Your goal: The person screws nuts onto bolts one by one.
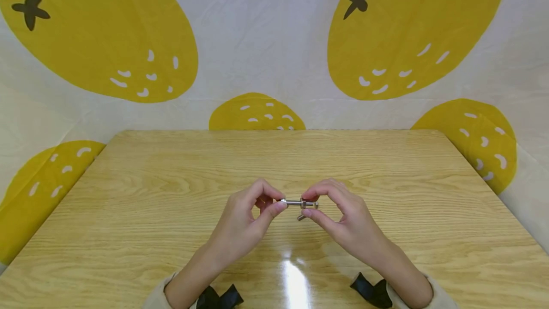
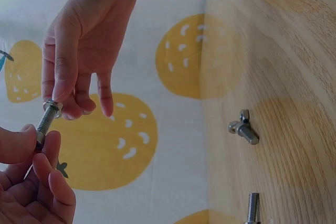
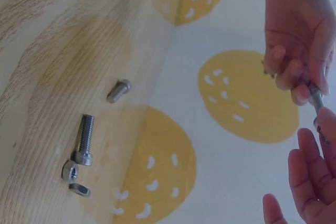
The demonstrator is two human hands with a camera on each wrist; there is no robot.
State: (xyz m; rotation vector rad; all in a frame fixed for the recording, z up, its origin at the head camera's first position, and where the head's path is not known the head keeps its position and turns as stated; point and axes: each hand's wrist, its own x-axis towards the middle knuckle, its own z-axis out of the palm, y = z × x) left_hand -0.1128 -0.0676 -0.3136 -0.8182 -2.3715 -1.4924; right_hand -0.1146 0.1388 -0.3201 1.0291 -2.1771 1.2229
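A threaded metal bolt [image 1: 293, 202] is held level between the two hands above the table. My left hand [image 1: 244, 216] pinches its left end with thumb and index finger. At the bolt's other end, a nut [image 1: 303, 203] sits between the thumb and fingers of my right hand [image 1: 347, 213]. The left wrist view shows the threads of the held bolt [image 2: 47, 121] running up to that nut. On the wood near the right hand lie a loose threaded bolt [image 3: 85, 135], another bolt [image 3: 119, 91] and two nuts, one standing [image 3: 70, 171] and one flat [image 3: 80, 190].
The wooden table [image 1: 171, 170] spreads around both hands. Behind it hangs a pale cloth [image 1: 261, 37] with large yellow fruit prints. Black straps [image 1: 371, 290] hang near both sleeves at the front.
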